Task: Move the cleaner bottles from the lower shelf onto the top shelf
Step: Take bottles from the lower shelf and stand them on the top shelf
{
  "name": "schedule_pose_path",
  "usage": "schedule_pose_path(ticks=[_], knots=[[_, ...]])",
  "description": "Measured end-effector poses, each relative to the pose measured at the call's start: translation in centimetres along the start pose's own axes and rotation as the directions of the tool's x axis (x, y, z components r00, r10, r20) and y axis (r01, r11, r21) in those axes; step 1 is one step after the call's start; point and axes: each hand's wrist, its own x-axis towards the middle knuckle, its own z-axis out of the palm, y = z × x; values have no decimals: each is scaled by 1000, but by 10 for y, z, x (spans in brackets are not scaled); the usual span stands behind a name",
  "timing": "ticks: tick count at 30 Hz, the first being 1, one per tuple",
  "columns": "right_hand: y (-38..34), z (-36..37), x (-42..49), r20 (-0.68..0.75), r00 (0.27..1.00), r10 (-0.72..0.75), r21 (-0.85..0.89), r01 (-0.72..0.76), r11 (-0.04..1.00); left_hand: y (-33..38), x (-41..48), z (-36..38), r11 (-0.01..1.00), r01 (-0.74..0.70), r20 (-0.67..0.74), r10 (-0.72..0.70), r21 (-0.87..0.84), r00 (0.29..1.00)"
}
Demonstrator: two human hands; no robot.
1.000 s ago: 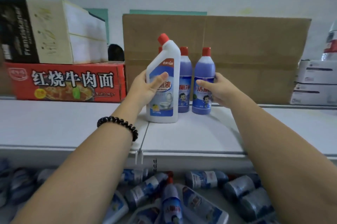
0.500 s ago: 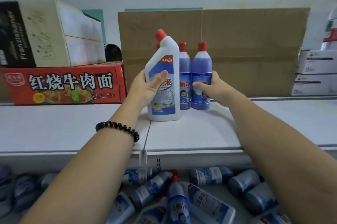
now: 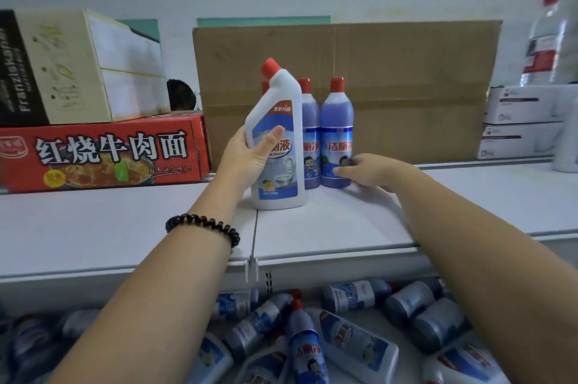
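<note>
The task looks barely begun. The left hand (image 3: 247,155) has its fingers wrapped around the white cleaner bottle (image 3: 276,146), which stands upright on the top shelf (image 3: 328,227), long axis vertical, its angled red-capped neck leaning toward 11 o'clock. At its 3 o'clock stand two purple bottles (image 3: 336,133), also upright with caps at 12 o'clock. The right hand (image 3: 369,169) rests loosely curled against the rightmost one's base, seemingly not clamping it. Below, on the lower shelf (image 3: 359,321), many bottles lie jumbled on their sides, necks pointing various ways.
</note>
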Motion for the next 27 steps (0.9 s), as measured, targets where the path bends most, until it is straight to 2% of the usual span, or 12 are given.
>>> schedule_pose_path(ticks=[2,3,6,11,14,17,22,27], knots=[[7,-5,-16,-57,998,11,-386,-33,922,2,-2,1,1000,9,-1,-9,-22,1000],[10,-6,-27,-78,997,2,-509,-42,860,3,-2,1,999,15,1,-15,-34,1000],[22,-13,-63,-100,995,-30,-642,-41,765,7,-1,4,996,37,22,-35,-78,999],[40,-39,-121,-134,991,21,-621,-100,777,25,-6,31,991,-4,141,23,-133,990],[55,-56,-149,-171,983,70,-622,-163,766,38,-14,64,974,0,203,47,-226,978],[71,-74,-176,-224,968,114,-603,-230,764,49,-20,103,972,5,272,61,-236,960],[117,-115,-218,-279,938,204,-542,-329,773,67,-32,179,965,45,349,50,-259,936],[178,-163,-243,-315,920,232,-561,-377,737,72,-36,259,948,116,381,6,-298,925]])
